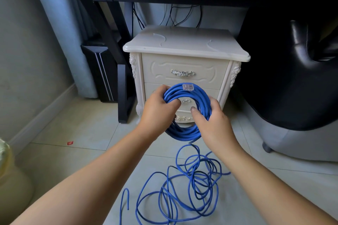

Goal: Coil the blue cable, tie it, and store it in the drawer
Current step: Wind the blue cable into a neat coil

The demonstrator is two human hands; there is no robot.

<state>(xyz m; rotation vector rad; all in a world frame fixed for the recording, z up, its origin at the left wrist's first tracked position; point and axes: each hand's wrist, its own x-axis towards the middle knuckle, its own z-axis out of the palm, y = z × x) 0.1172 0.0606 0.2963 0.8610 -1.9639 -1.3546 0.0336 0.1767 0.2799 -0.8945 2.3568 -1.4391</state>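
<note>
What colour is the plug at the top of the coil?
Clear, see-through plastic plug on the blue cable; head view.

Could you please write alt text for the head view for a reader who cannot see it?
A person's left hand and right hand grip opposite sides of a coil of blue cable, held before a white nightstand with its drawers shut. The rest of the cable lies in loose loops on the tiled floor.

Just beyond the left hand [157, 113] and right hand [214, 124], the nightstand [184, 44] blocks the way, both drawers [161, 78] shut. The blue cable [184, 132] trails loose loops over the floor [82, 133] beneath them. Open tile lies leftward up to the desk leg [124, 97]; a black chair [283, 87] crowds the right.
</note>
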